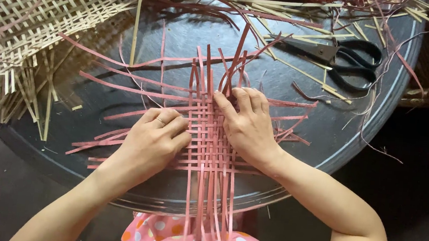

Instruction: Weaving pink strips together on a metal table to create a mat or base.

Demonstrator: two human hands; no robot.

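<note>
Head view. Pink woven mat (209, 135) of flat strips lying mid-table on the round dark tray table (300, 92), directly under both hands. Left hand (153, 138) curled, fingers bent and pressing down on the mat's left edge, fingertips pinching at the weave; a ring on one finger. Right hand (248, 123) flatter, fingers spread forward over the mat's upper right part, fingertips on the crossing strips; whether any one strip is gripped, cannot tell.

Loose pink strip ends fanning out from the mat on all sides, the lower ones hanging over the near rim toward a pink dotted garment (199, 240). Bare dark table surface left of the left hand and right of the right hand. Rim curving close behind the right wrist.

One pair of black-handled scissors (341, 59), blades closed, well apart from the right hand at upper right. One natural-coloured woven panel (31, 22) at upper left, overhanging the table's edge. Loose pale strips (305, 33) scattered along the far side, too many to count.
</note>
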